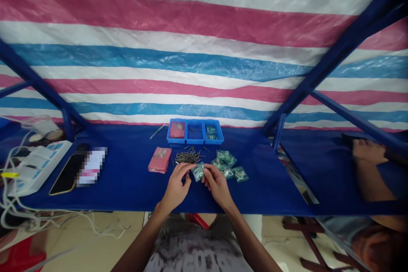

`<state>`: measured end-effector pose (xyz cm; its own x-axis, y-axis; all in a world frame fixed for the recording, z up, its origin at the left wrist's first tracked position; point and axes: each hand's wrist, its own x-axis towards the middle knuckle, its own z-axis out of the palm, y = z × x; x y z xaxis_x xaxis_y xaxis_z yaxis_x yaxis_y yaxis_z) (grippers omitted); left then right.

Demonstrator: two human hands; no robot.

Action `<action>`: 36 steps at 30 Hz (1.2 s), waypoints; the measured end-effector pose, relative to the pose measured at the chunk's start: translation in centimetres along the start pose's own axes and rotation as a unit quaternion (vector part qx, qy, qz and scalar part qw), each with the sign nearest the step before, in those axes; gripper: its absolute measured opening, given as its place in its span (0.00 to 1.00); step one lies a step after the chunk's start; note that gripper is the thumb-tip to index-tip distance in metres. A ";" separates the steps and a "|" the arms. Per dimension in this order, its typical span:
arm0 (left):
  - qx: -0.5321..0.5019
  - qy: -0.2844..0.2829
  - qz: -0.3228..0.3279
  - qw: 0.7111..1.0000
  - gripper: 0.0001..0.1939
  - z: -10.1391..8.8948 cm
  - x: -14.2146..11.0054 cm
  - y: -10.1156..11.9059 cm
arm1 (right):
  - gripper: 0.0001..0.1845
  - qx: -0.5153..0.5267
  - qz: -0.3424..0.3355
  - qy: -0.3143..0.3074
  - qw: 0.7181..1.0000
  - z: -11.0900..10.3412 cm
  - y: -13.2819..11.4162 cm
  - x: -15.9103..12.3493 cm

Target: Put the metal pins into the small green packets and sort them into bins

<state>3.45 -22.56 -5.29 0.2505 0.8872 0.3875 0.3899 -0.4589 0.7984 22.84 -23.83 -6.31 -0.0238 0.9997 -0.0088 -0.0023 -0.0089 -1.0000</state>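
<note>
A small clear-green plastic bag with pale pieces inside is held between my two hands, just above the blue table. My right hand pinches its right side between thumb and fingers. The curled fingers of my left hand are at the bag's upper left edge. Just beyond my hands lies a loose heap of brass-coloured screw-like pieces. Several filled green bags lie to the right of it. On the left is a stack of flat pink bags, with pale pieces on top.
Behind the heap stands a blue tray with three compartments holding pink bags, a few metal pieces and green bags. A pen-like tool lies beside it. Leftward are a phone, a power strip and tangled cables. Another person's arm rests at right.
</note>
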 end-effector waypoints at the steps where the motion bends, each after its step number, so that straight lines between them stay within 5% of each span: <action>1: 0.006 -0.001 0.005 1.000 0.17 0.1 0.0 -0.1 | 0.25 0.012 -0.003 -0.001 1.000 0.0 0.0 0.0; 5: 0.034 0.009 -0.002 0.999 0.06 0.2 0.0 -0.4 | 0.22 0.044 -0.012 0.010 0.999 0.1 0.0 0.0; 10: 0.039 0.034 -0.041 0.998 0.15 -0.1 0.1 0.0 | 0.20 -0.001 -0.048 0.018 0.999 0.1 0.1 -0.2; 20: 0.039 0.024 -0.001 0.999 0.24 -0.7 0.1 0.5 | 0.16 -0.040 -0.046 -0.014 0.998 0.2 -0.2 -0.4; 25: 0.003 -0.005 -0.003 1.000 0.13 -0.5 0.1 0.9 | 0.20 0.027 -0.003 -0.011 1.000 -0.1 -0.1 0.0; 29: 0.021 -0.011 0.034 0.999 0.20 -0.1 0.2 0.8 | 0.21 0.068 0.017 -0.035 0.997 -0.6 -0.7 0.2; 32: 0.027 -0.029 0.039 0.998 0.14 0.0 0.1 0.4 | 0.22 0.076 0.025 -0.061 0.995 -0.9 -0.9 0.3; 34: 0.035 -0.029 0.020 0.999 0.09 0.0 0.0 0.2 | 0.22 0.074 0.023 -0.049 0.996 -0.8 -0.6 0.2; 36: 0.038 -0.013 -0.007 0.999 0.15 0.0 -0.1 0.0 | 0.18 0.071 0.005 -0.019 0.997 -0.5 -0.3 0.2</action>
<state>3.45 -22.63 -5.28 0.2672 0.8923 0.3638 0.4588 -0.4498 0.7663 23.33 -23.63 -6.02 -0.0623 0.9979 -0.0152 -0.1443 -0.0240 -0.9892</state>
